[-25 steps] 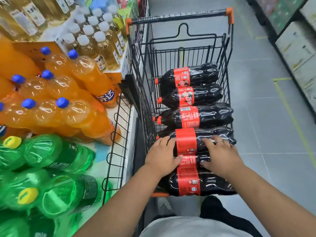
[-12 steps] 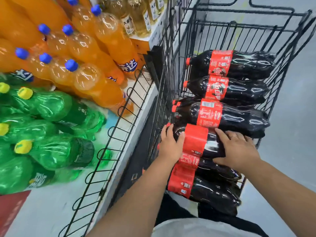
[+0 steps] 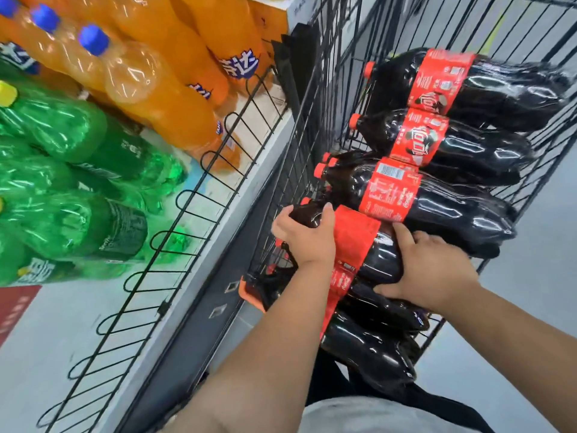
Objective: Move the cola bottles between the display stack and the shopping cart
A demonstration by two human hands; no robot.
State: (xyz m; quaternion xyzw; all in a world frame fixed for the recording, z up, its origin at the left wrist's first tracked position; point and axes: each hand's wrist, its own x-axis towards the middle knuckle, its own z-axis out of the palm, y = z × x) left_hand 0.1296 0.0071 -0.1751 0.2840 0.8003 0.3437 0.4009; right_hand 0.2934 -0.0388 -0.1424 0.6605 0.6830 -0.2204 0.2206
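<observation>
Several large cola bottles with red labels lie on their sides in the black wire shopping cart (image 3: 315,126). One cola bottle (image 3: 359,242) sits on top of the pile near me. My left hand (image 3: 307,237) grips its neck end, fingers curled over the shoulder. My right hand (image 3: 434,268) grips its dark body from the right, thumb underneath. More cola bottles (image 3: 437,210) lie beyond it and below it. The caps point left toward the cart's side wall.
A display shelf with a black wire fence (image 3: 187,220) runs along the cart's left. Orange soda bottles (image 3: 162,98) with blue caps and green soda bottles (image 3: 71,195) lie stacked on it. Grey floor (image 3: 530,339) lies to the right.
Both hands have closed round the top cola bottle and its near end has come up a little. The view has swung down and left, closer to the cart.
</observation>
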